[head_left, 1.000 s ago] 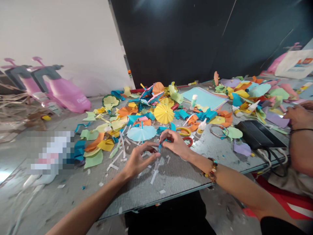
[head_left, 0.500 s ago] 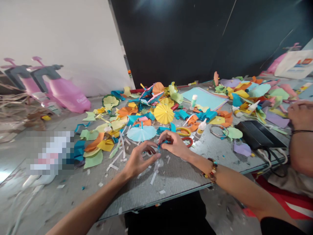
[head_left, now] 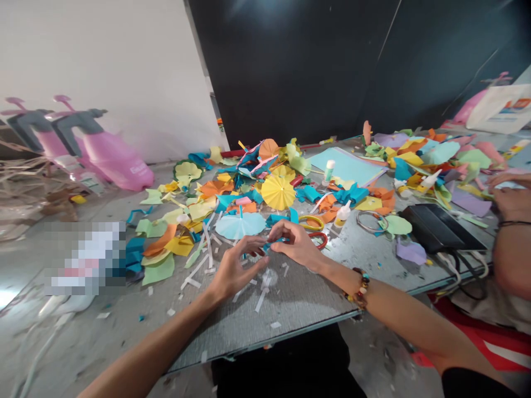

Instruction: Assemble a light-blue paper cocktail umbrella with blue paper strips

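— Now, reference item first: which one is used?
— Pale blue paper umbrella [head_left: 240, 225], lying open on the grey table [head_left: 298, 309]. All positions below are given from it.
— Right hand: position and grip?
— Right hand [head_left: 296, 246] sits just right of the umbrella, slightly nearer the person. Thumb and fingertips are pressed together on a small blue paper strip [head_left: 277, 240]. A bead bracelet [head_left: 360, 286] is on that wrist.
— Position of the strip?
— Just off the umbrella's near right edge, between the two hands. Whether it touches the table cannot be told.
— Left hand?
— Left hand [head_left: 233, 268] lies directly nearer the person than the umbrella. Fingers are curved and parted, thumb and forefinger apart, tips pointing at the strip's left end. Contact with the strip cannot be told.
— Surface below the hands?
— White paper slivers [head_left: 261, 298] lie scattered on the table, nearer the person than the umbrella.
— Items behind the umbrella?
— Yellow paper umbrella [head_left: 277, 192], behind and a little right, set in a heap of coloured paper.
— Items to the right?
— Yellow ring [head_left: 311, 222] and red loop [head_left: 320, 237], both just past the right hand. Glue bottle [head_left: 342, 212] stands upright right of those. Black pouch [head_left: 440, 228] lies well to the right. Another person's hand [head_left: 512, 196] is farther right, past the pouch.
— Items to the left?
— Green and orange paper scraps [head_left: 160, 257], lying flat left of the umbrella
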A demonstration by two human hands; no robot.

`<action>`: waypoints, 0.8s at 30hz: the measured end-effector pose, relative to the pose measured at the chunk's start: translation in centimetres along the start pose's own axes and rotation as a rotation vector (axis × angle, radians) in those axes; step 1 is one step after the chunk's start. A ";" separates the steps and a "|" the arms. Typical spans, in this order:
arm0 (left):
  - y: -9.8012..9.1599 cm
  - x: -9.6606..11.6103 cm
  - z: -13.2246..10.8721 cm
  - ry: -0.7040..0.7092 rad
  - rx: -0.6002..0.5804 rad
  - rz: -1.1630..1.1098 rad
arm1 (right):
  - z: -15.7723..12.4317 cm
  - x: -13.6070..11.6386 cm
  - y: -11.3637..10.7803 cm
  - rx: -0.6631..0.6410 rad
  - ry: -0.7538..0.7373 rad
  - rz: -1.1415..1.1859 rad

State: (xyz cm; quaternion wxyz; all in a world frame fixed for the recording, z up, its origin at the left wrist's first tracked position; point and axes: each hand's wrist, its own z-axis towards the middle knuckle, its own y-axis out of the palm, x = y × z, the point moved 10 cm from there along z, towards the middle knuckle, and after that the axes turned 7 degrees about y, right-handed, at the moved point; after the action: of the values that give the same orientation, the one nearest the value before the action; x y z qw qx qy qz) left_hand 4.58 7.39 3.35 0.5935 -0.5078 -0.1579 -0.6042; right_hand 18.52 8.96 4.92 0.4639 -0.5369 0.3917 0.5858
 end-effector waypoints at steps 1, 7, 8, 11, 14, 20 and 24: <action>0.0 0.0 0.0 0.004 -0.002 0.005 | 0.0 0.0 0.0 0.000 0.002 -0.001; -0.1 0.0 -0.1 0.020 0.004 0.003 | 0.1 0.2 0.0 0.001 0.013 -0.014; -0.2 0.0 0.0 0.023 0.009 0.003 | 0.1 0.3 0.0 0.001 0.018 -0.016; -0.3 0.2 0.0 0.034 0.026 0.015 | 0.1 0.4 -0.1 0.013 0.024 -0.033; -0.5 0.3 0.0 0.049 0.051 0.048 | 0.1 0.3 -0.6 0.058 -0.008 -0.083; -1.8 0.5 0.0 0.058 0.175 0.237 | -1.2 -2.4 -1.8 0.228 -0.301 -0.306; -2.3 1.3 -0.2 0.081 0.210 0.320 | -2.5 -4.0 0.0 0.212 -0.510 -0.610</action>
State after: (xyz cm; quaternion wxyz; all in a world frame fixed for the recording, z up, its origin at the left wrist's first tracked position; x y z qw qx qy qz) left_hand 2.79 7.10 5.22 0.7377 -0.4367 -0.1132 -0.5022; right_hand 19.20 6.03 8.59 0.7512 -0.4153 0.1453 0.4920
